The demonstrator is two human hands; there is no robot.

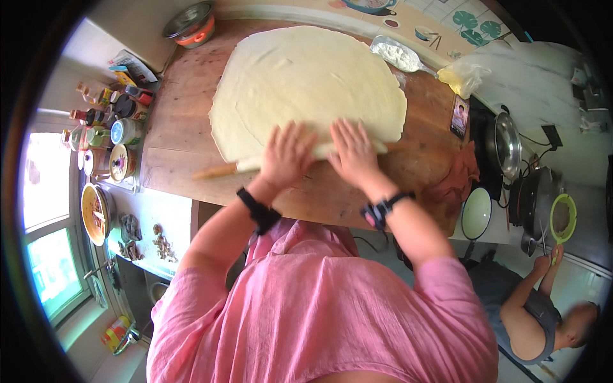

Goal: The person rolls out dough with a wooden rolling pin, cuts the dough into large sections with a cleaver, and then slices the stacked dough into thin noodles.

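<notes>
A large, thin sheet of dough (306,81) covers much of the wooden board (179,115) before me. Its near edge is wrapped around a wooden rolling pin (215,171), whose bare left end sticks out past the dough. My left hand (287,153) lies palm down over the wrapped pin, fingers stretched forward. Beside it, my right hand (353,152) rests the same way on the pin's right half. Both hands are slightly blurred, and they hide the middle of the roll. Neither hand's fingers curl around the pin.
A scoop of flour (396,53), a phone (459,116) and a reddish cloth (452,174) lie at the right. An orange lidded pot (194,28) stands back left, near several jars (125,131). At lower right, another person (531,306) holds a green strainer (564,219) beside a wok (534,201).
</notes>
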